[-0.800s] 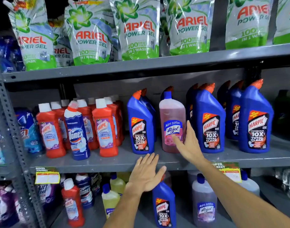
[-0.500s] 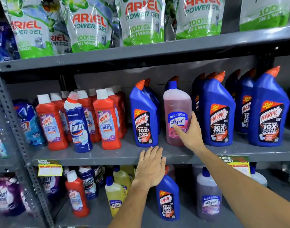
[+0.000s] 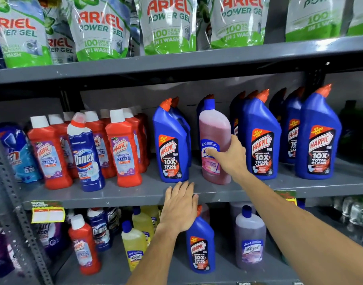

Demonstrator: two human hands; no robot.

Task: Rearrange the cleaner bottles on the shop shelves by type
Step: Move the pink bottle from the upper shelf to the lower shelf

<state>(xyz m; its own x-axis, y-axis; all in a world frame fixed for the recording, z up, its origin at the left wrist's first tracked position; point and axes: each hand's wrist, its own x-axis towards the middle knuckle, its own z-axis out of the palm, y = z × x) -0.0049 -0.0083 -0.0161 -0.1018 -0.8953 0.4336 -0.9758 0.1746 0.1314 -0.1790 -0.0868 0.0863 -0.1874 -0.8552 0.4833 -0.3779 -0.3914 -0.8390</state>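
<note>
A pink Lizol bottle [image 3: 214, 136] stands upright on the middle shelf [image 3: 135, 194] between blue Harpic bottles [image 3: 171, 142], the right hand [image 3: 231, 156] wrapped around its label. The left hand [image 3: 179, 208] lies flat, fingers together, over the shelf's front edge.

Grey metal shelving [image 3: 197, 64] (perforated upright [image 3: 14, 194]), dim.

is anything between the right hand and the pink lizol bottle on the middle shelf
Nothing visible. The right hand is already wrapped around the pink Lizol bottle, thumb across its label. Blue Harpic bottles stand close on both sides, but the front of the shelf is open. The left hand rests on the shelf edge below.
</note>
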